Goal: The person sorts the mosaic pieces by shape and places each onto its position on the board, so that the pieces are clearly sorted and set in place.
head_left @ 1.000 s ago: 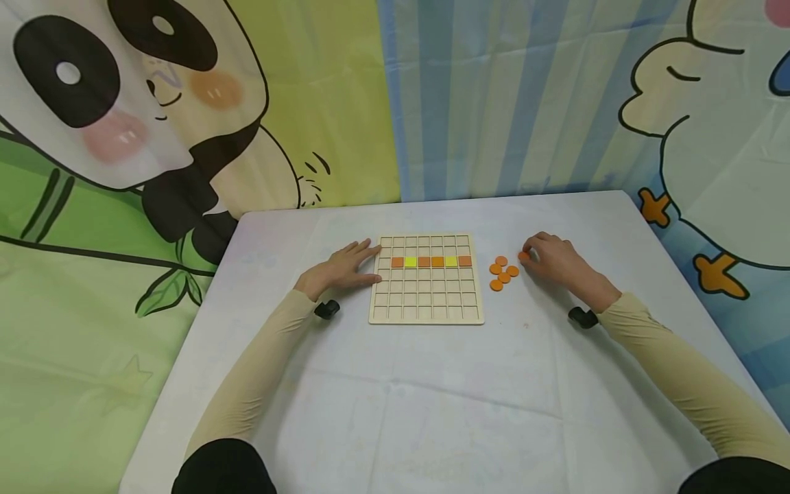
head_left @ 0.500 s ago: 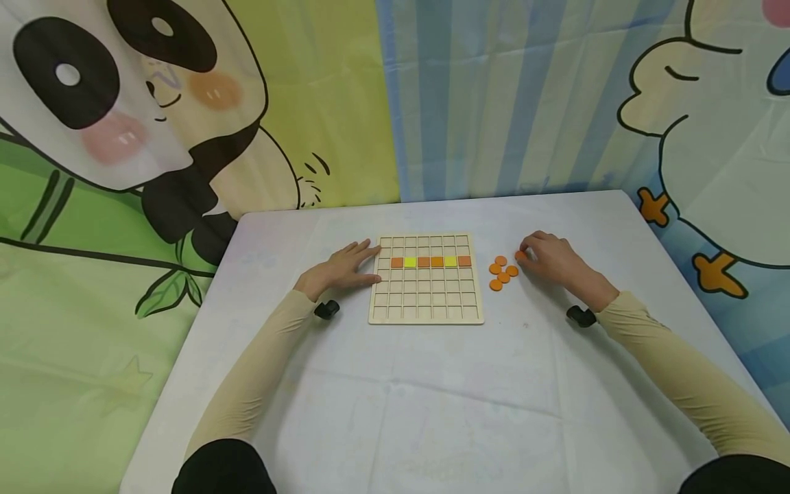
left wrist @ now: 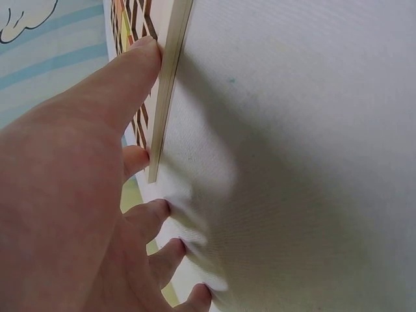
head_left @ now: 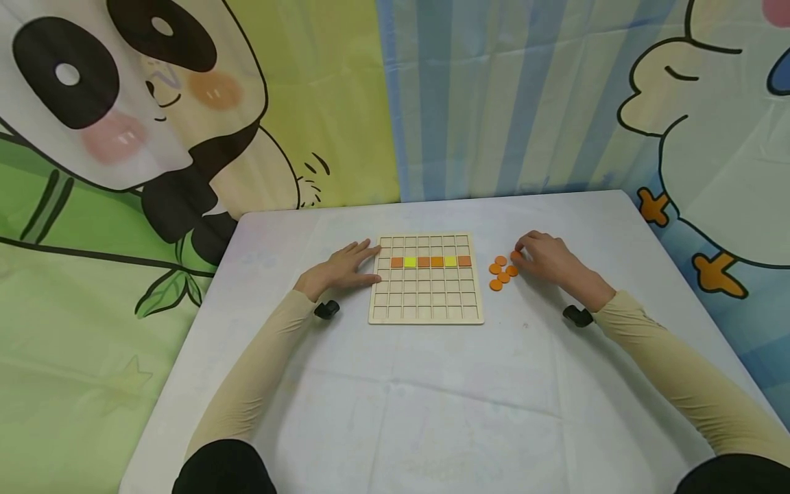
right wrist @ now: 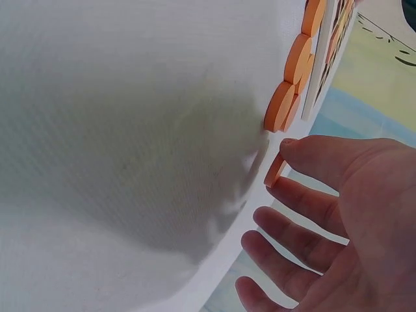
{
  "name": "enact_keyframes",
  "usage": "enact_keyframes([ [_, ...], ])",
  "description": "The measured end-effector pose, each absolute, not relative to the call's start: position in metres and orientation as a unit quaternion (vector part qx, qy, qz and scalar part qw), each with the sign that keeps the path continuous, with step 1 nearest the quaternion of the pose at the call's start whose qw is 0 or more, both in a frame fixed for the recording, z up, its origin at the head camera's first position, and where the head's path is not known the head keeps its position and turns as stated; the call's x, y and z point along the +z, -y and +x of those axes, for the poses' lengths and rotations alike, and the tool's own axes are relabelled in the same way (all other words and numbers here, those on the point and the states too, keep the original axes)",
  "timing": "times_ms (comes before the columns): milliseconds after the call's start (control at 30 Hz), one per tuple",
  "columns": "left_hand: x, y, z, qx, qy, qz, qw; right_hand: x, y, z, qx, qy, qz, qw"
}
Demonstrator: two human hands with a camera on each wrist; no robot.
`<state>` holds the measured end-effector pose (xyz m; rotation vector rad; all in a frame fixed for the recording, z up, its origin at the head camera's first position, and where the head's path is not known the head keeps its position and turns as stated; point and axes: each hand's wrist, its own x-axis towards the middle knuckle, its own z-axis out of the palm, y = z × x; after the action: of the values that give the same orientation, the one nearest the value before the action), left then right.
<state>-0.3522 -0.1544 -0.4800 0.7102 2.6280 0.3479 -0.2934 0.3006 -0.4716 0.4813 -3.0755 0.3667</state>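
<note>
My left hand (head_left: 338, 269) rests spread at the left edge of a square wooden grid board (head_left: 426, 320). Its thumb and index fingertip touch the board's rim in the left wrist view, while the other fingertips press on the white cloth. To the right of the board lies a cluster of several round orange discs (head_left: 496, 285). Just beyond that cluster, my right hand (head_left: 549, 259) pinches one more orange disc (right wrist: 275, 170) between thumb and index finger, its other fingers loosely bent. That disc is tilted on edge in the right wrist view.
One row of the board holds coloured squares, among them a yellow square (head_left: 410, 262) and an orange square (head_left: 437, 262). A white cloth covers the table (head_left: 395, 412). Cartoon-printed curtains (head_left: 494, 103) hang behind and at the sides.
My right hand has slid a little to the left with the orange disc, closer to the cluster. The left hand and the board have stayed put.
</note>
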Motion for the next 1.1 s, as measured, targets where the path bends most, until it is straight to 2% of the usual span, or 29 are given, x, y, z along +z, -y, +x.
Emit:
enact_keyframes([
  [1100,-0.485,0.156,-0.354,0.121,-0.939,0.257,0.192,-0.473,-0.256,-0.292,0.128,0.974,0.188,-0.021],
])
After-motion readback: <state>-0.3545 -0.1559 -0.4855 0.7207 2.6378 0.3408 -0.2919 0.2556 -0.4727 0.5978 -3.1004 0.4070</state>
